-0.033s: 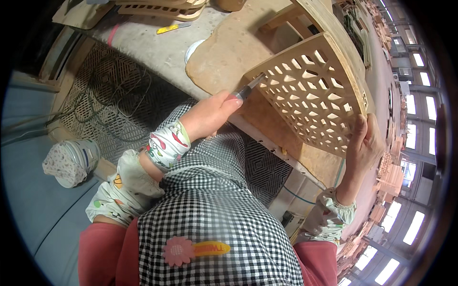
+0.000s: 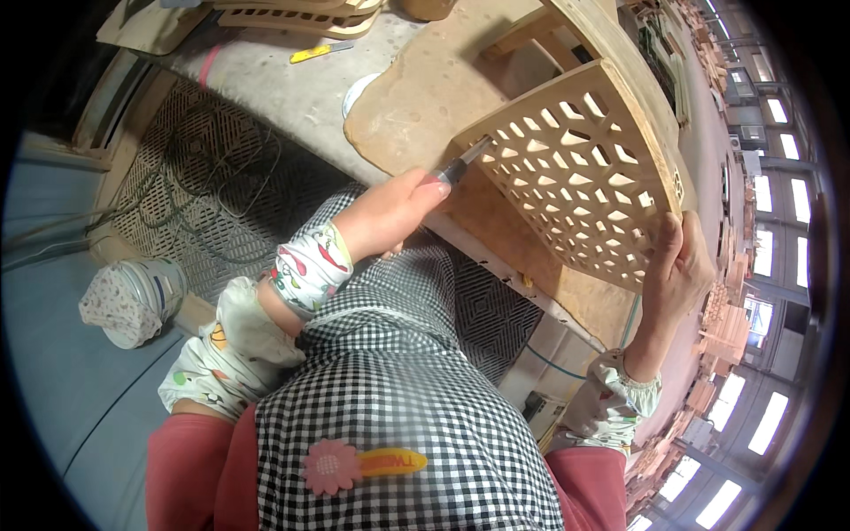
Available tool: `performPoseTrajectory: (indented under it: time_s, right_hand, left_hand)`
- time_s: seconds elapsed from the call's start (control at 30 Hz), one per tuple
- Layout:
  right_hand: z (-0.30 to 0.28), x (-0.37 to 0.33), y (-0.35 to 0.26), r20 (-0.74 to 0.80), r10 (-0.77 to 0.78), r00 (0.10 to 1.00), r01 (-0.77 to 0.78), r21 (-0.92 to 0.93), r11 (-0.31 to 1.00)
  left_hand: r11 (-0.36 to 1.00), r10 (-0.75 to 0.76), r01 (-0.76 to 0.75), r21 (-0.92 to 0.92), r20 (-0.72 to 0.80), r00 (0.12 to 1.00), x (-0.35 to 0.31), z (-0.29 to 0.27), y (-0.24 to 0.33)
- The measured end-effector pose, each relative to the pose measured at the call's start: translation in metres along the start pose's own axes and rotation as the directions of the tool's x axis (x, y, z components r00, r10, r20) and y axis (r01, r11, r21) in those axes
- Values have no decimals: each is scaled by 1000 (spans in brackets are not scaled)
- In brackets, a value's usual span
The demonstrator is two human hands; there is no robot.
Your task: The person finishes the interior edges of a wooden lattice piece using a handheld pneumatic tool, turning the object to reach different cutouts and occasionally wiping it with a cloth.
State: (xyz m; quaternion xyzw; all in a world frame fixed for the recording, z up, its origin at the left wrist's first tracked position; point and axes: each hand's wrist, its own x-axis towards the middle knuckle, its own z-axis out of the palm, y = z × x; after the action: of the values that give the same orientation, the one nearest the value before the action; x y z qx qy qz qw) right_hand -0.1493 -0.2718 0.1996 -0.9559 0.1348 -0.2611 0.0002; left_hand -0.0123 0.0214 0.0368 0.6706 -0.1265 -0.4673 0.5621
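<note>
My left hand is closed around the dark and red handle of a slim hand tool with a narrow metal shaft. The tool's tip meets the near left edge of a wooden lattice panel, beside its outermost cut-outs. I cannot make out whether the tip is a blade or a file. Stood at a tilt on the workbench, the panel is pierced with many angular holes and joins a wooden frame behind it. My right hand grips the panel's lower right corner, thumb on the front face and the other fingers partly hidden.
A brown board lies on the grey bench. Farther off are a yellow utility knife and stacked wooden pieces. A cloth-covered bucket stands at left, near cables on the dark patterned mat.
</note>
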Motion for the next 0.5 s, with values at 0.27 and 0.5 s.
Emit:
performPoseTrajectory:
  time_s: [0.27, 0.5]
  right_hand:
    - [1, -1, 6, 10, 11, 1000, -11, -9, 1000]
    - [1, 1, 0, -1, -8, 1000, 7, -21, 1000]
  left_hand:
    - [990, -25, 42, -138, 126, 992, 10, 0, -5]
    - [829, -62, 258, -496, 378, 924, 10, -4, -19]
